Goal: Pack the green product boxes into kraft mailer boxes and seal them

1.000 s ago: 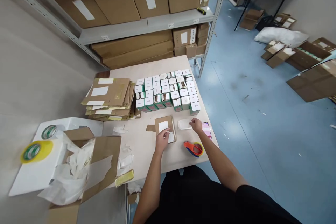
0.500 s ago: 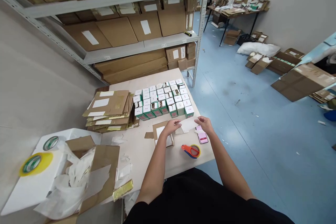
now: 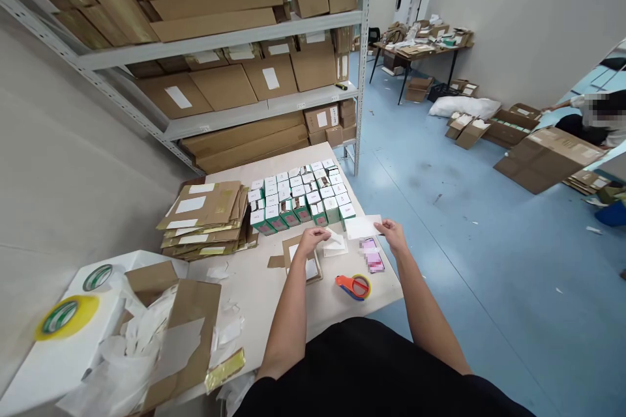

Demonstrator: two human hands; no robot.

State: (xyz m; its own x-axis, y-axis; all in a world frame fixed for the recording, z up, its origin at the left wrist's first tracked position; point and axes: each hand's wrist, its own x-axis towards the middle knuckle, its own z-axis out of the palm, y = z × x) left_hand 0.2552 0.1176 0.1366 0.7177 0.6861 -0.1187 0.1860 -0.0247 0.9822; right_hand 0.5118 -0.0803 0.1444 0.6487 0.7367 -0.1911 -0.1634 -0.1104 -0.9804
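My right hand [image 3: 392, 234] pinches the right end of a white paper sheet [image 3: 362, 227], held above the table beside the rows of small white-and-green boxes [image 3: 331, 210]. Between the closed fingertips of my left hand [image 3: 312, 241] is a narrow white paper strip [image 3: 335, 236]. Beneath that strip more white paper [image 3: 337, 250] lies on the table. A small cardboard box [image 3: 313, 275] with white labels sits under my left hand and forearm, which hide part of it. An orange tape dispenser [image 3: 353, 286] and a phone [image 3: 373, 260] with a pink screen lie between my forearms.
Flattened cardboard [image 3: 205, 215] is stacked at the table's left. A carton [image 3: 190, 332] of waste paper stands nearer me, beside tape rolls [image 3: 66, 317] on a white box. Shelving [image 3: 274, 101] with cartons rises behind the table. Another person [image 3: 601, 114] is at the far right.
The white sheet in my right hand has come away from the paper at my left hand, leaving a strip there. The view has tilted up slightly, and another person now shows at the right.
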